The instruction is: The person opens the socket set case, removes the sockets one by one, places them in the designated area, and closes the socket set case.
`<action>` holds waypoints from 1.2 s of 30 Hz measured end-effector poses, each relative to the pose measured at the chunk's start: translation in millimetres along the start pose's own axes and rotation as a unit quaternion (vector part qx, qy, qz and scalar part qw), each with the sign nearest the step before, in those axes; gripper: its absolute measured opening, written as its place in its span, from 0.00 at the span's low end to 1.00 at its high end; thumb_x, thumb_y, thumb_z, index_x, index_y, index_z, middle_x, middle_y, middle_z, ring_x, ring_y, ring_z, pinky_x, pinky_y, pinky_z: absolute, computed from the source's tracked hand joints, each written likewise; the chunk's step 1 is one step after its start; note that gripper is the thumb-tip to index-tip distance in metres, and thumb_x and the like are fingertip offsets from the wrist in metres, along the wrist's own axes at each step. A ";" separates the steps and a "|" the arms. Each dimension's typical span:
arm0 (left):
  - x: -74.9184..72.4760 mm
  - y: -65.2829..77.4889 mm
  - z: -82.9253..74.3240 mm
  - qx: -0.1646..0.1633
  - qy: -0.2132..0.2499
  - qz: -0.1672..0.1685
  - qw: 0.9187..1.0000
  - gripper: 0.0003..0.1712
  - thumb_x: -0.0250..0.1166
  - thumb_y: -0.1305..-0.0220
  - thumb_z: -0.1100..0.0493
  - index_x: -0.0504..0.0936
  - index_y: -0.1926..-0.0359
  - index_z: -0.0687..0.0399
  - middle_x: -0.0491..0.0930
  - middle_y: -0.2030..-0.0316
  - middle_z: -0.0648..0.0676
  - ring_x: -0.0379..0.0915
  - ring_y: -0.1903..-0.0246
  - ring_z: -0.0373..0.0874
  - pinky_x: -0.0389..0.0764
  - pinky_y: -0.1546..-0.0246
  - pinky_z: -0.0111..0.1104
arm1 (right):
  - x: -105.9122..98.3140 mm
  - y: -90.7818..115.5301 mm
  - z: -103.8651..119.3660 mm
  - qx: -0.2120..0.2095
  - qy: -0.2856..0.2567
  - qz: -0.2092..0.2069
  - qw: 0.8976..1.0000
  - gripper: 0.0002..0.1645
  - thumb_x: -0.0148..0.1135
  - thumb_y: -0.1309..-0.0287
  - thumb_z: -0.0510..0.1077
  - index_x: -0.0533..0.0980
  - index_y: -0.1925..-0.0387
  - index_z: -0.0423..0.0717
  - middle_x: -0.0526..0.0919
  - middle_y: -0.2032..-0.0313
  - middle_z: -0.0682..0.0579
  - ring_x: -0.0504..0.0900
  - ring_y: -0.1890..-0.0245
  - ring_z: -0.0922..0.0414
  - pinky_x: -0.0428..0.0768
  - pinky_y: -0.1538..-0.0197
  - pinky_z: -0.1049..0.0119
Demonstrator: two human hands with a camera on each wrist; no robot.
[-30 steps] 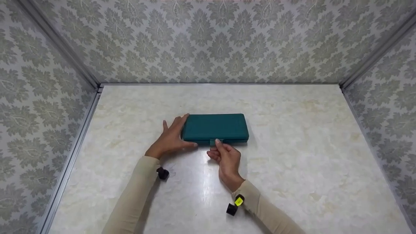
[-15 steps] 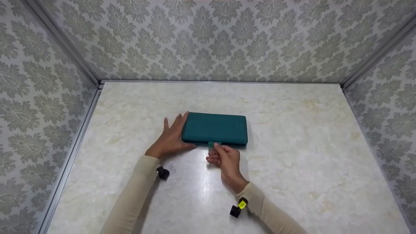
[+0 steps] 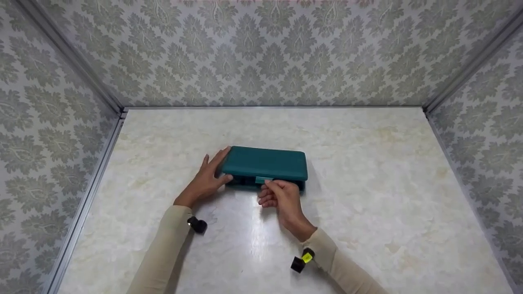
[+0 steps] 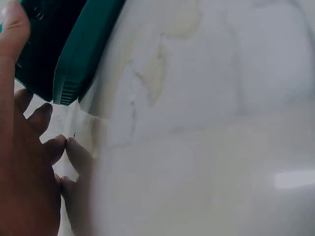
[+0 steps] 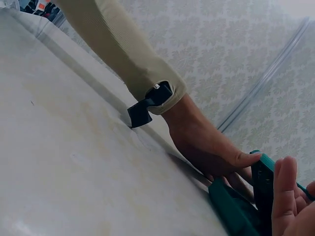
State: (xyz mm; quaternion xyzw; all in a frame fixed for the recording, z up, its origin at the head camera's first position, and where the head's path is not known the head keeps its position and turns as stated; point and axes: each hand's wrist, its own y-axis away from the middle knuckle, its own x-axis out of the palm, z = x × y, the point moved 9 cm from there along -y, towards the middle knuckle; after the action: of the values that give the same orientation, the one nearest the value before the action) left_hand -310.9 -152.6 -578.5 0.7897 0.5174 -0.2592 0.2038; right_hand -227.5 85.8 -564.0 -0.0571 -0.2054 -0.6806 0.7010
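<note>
Right hand has the front tab of a teal hinged case pinched between thumb and curled fingers, so yeah, clamped on that little tab. Left hand isn't clenched on anything: fingers stretched along the left end of the case, thumb out at the front left corner, more of a brace than a grip. Case sits roughly mid-table, its lid tipped up a bit at the front with a dark gap over the base. Can't tell what's inside; the left wrist view only shows a dark interior.

What could go sideways from here? Main one imo: that tab is small and carries the whole pull. If the pinch slips, the lid probably drops shut, and the left thumb is close enough to the gap to get nipped. Second, if the left hand braces too lightly, the base could lift or skid on that shiny tabletop instead of the lid swinging up. And if the pull goes sideways instead of up, the case could twist out from the left hand. Anything loose inside might rattle around too.
</note>
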 end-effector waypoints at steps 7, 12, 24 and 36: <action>-0.8 7.1 -6.5 0.031 0.034 -0.019 0.999 0.55 0.62 0.28 0.23 0.52 0.10 0.32 0.50 0.12 0.57 0.30 0.13 0.68 0.34 0.18 0.70 | -0.2 -1.7 12.6 0.003 0.031 0.032 0.999 0.24 0.65 0.22 0.41 0.80 0.55 0.15 0.88 0.74 0.44 0.86 0.80 0.57 0.87 0.74 0.66; -0.6 8.8 -13.8 0.055 0.036 -0.039 0.997 0.55 0.62 0.28 0.22 0.56 0.10 0.38 0.55 0.13 0.56 0.43 0.13 0.60 0.29 0.15 0.58 | -5.3 -4.2 21.0 0.007 0.037 0.047 0.998 0.21 0.65 0.22 0.41 0.82 0.59 0.19 0.87 0.76 0.46 0.84 0.82 0.57 0.85 0.76 0.68; -2.3 12.5 -15.2 0.060 0.059 -0.065 0.994 0.44 0.66 0.20 0.42 0.61 0.12 0.40 0.59 0.14 0.55 0.41 0.12 0.55 0.29 0.14 0.55 | -2.3 -5.6 25.5 0.009 0.048 0.080 0.996 0.21 0.67 0.22 0.44 0.84 0.60 0.24 0.86 0.75 0.47 0.85 0.81 0.58 0.85 0.76 0.68; -9.4 4.1 -25.9 0.089 0.063 -0.078 0.991 0.43 0.58 0.18 0.32 0.66 0.15 0.47 0.69 0.19 0.52 0.60 0.18 0.55 0.33 0.15 0.61 | -26.3 7.9 91.2 -0.234 0.242 0.050 0.940 0.17 0.67 0.21 0.45 0.88 0.60 0.34 0.89 0.71 0.47 0.84 0.80 0.51 0.83 0.76 0.67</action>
State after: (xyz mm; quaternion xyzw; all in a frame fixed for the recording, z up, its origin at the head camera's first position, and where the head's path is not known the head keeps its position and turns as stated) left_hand -305.1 -145.5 -552.1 0.7768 0.5638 -0.2694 0.0786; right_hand -238.6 143.6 -489.2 -0.0632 0.1391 -0.6669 0.7294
